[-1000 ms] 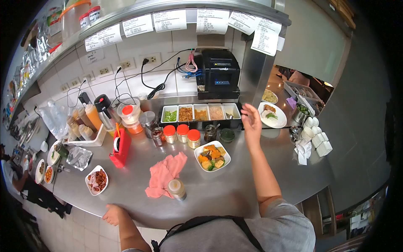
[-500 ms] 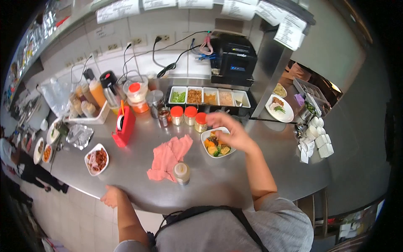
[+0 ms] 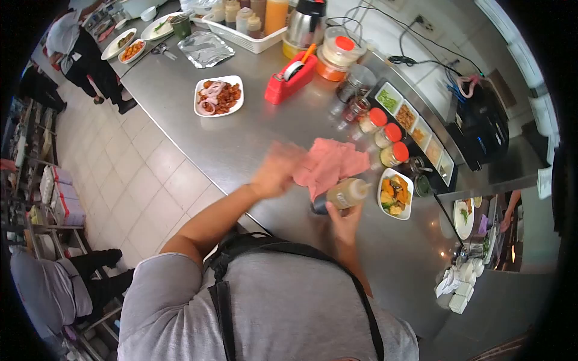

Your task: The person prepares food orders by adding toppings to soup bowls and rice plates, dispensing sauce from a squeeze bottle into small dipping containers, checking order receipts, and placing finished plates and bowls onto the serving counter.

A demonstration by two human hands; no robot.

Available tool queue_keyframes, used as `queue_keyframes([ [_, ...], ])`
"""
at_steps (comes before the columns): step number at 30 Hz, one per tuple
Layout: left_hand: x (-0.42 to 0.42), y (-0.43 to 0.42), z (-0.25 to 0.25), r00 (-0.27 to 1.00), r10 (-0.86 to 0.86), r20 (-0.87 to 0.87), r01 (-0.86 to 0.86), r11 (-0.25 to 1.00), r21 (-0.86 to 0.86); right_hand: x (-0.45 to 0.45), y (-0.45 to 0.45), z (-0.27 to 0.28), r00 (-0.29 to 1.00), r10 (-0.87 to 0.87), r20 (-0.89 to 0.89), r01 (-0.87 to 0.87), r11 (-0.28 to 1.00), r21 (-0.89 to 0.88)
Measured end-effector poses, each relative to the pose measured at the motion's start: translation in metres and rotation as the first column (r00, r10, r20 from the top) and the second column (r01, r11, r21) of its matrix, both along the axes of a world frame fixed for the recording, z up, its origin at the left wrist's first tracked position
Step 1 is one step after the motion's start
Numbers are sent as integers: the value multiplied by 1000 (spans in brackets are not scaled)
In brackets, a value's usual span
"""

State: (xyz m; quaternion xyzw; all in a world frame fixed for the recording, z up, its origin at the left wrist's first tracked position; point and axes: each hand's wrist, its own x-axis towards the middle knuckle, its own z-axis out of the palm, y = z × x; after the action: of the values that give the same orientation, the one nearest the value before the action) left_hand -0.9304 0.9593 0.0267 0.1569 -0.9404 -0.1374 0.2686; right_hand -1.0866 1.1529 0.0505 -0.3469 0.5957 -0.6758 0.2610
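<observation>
My right hand (image 3: pixel 345 219) is wrapped round a squeeze bottle (image 3: pixel 347 194), tilted with its nozzle toward the upper right, above the steel counter (image 3: pixel 283 219). Over the counter's front part, my left hand (image 3: pixel 280 169) is smeared by motion, at the left edge of a pink cloth (image 3: pixel 330 163); its fingers cannot be made out. Right of the bottle stands a white bowl of orange and green food (image 3: pixel 395 194). Farther left on the counter sits a white bowl of reddish pieces with onion rings (image 3: pixel 218 96).
Red-lidded jars (image 3: pixel 385 138) stand beside a row of topping trays (image 3: pixel 418 132). A red tape dispenser (image 3: pixel 291 78) and foil (image 3: pixel 206 48) lie farther back. Stacked white cups (image 3: pixel 466 283) are at right. Two people (image 3: pixel 90 60) (image 3: pixel 48 289) stand at left.
The view has turned left. My right hand has come down from over the food bowl and taken hold of the squeeze bottle. My left hand has moved from the counter edge toward the cloth.
</observation>
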Motion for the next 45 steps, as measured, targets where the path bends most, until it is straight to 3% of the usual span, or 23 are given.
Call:
queue_keyframes([
  [2, -15, 12, -18, 962, -252, 101, 250, 968, 39, -4, -13, 20, 998, -68, 9, 67, 997, 32],
  [7, 16, -18, -10, 910, -321, 262, 286, 944, 161, -7, -92, 58, 994, -93, -64, 89, 994, -61],
  [10, 78, -49, 14, 946, -261, 191, 157, 888, 432, -18, -147, 40, 987, -157, -44, 155, 987, -44],
  [13, 141, -89, 65, 990, -62, 130, -78, 528, 846, -17, -198, 14, 978, -197, -69, 194, 980, -48],
  [14, 158, -98, 60, 983, 74, -166, 155, 134, 979, -20, -210, 7, 977, -189, -97, 185, 982, -49],
  [16, 199, -127, 116, 919, 345, -190, 244, -120, 962, -13, -230, 1, 972, -199, -123, 194, 980, -51],
  [18, 241, -156, 155, 889, 453, -72, 237, -320, 917, -17, -236, -8, 966, -213, -144, 215, 977, -4],
  [20, 288, -182, 167, 829, 546, -118, 385, -405, 829, 1, -240, -6, 923, -300, -239, 300, 953, -39],
  [22, 339, -195, 195, 740, 640, -208, 533, -368, 762, 11, -235, -8, 738, -451, -502, 491, 869, -58],
  [23, 365, -201, 212, 688, 673, -271, 605, -326, 727, 26, -234, 4, 645, -530, -551, 544, 825, -156],
  [24, 392, -203, 234, 629, 684, -371, 675, -243, 696, 42, -238, 14, 648, -586, -487, 536, 805, -255],
  [25, 412, -197, 260, 484, 735, -475, 722, -29, 691, 58, -247, 25, 653, -634, -415, 529, 774, -349],
  [26, 431, -186, 283, 331, 746, -578, 732, 185, 656, 75, -260, 40, 639, -606, -473, 496, 795, -348],
  [27, 450, -174, 297, 226, 670, -707, 616, 464, 636, 92, -275, 56, 619, -578, -532, 464, 815, -346],
  [28, 469, -166, 307, 164, 599, -784, 486, 642, 592, 109, -293, 69, 594, -551, -587, 434, 833, -343],
  [29, 485, -161, 311, 111, 560, -821, 334, 757, 561, 126, -322, 78, 593, -555, -583, 346, 830, -438],
  [30, 503, -156, 311, 72, 542, -838, 157, 823, 546, 138, -344, 83, 678, -453, -579, 238, 881, -410],
  [32, 525, -157, 297, 31, 646, -763, -131, 760, 637, 171, -394, 91, 831, -261, -492, 26, 901, -434],
  [34, 535, -173, 271, 57, 837, -545, -320, 532, 784, 226, -445, 99, 928, -81, -363, -115, 865, -489],
  [37, 540, -200, 229, 247, 964, -102, -464, 210, 860, 297, -510, 95, 957, 188, -219, -275, 828, -488],
  [40, 532, -244, 190, 512, 795, 326, -615, 74, 785, 356, -561, 78, 888, 452, -89, -456, 837, -303],
  [41, 529, -262, 180, 580, 689, 435, -656, 77, 751, 374, -578, 73, 848, 527, -48, -525, 827, -201],
  [45, 531, -358, 154, 675, 302, 673, -732, 159, 663, 446, -656, 42, 769, 630, 107, -597, 769, -231],
])
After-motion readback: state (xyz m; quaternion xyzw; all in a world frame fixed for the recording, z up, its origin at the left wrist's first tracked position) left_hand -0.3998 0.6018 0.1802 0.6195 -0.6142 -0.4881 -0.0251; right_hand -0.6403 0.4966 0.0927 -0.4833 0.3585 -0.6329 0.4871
